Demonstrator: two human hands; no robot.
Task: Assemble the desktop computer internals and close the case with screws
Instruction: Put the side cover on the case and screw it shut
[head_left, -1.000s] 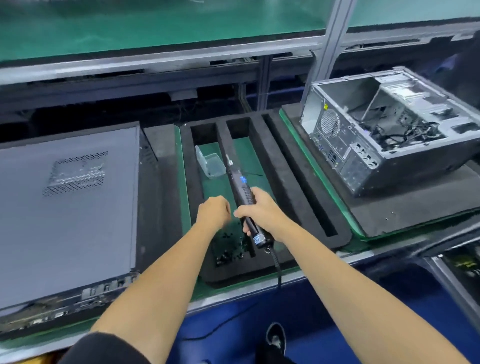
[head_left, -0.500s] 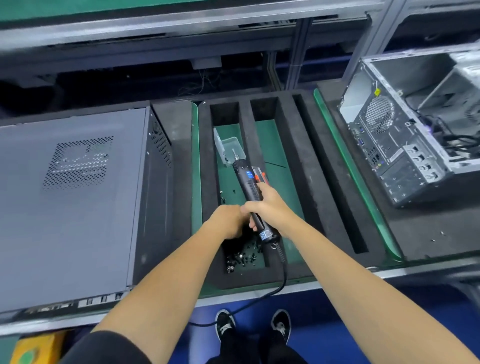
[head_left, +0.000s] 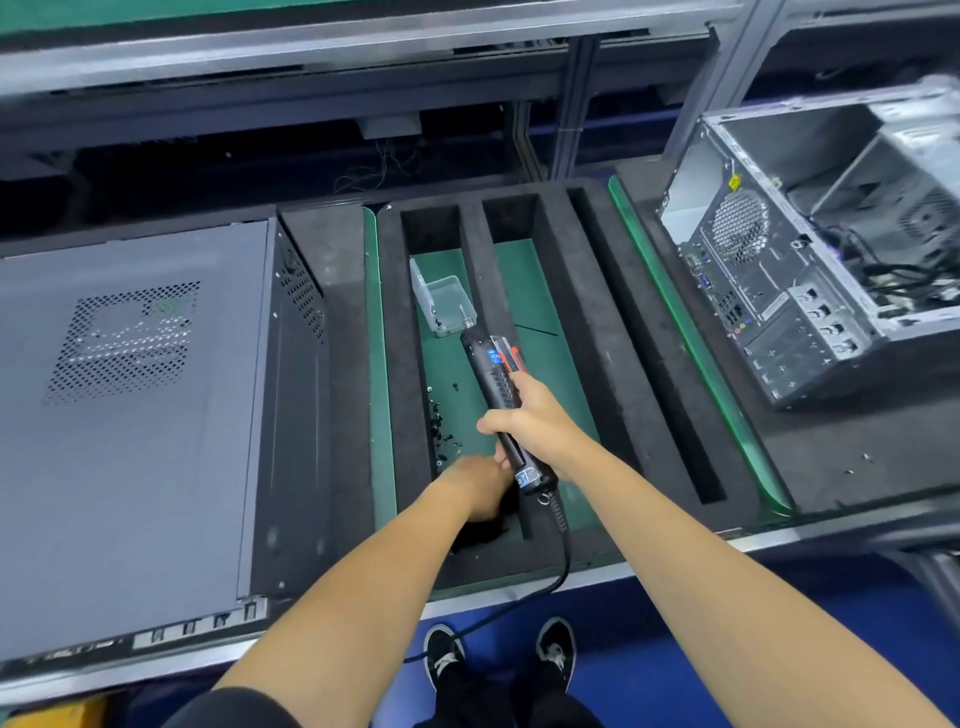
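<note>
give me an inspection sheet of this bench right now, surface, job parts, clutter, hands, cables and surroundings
Surface: black foam tray with slots over green matting.
Job's things: closed grey case lying at left; open case at right; electric screwdriver; loose screws in the left slot.
Clutter: clear plastic box ahead of the screwdriver tip.
Grips: right hand holds the screwdriver; left hand reaches down among the screws, fingers hidden.
Cables: screwdriver cord drops over the bench edge; wires inside the open case.
Surroundings: metal frame rails behind; blue floor, black shoes below.

PC assembly line: alu-frame bench (head_left: 332, 47), foam parts tray (head_left: 571, 322), open case (head_left: 810, 260).
</note>
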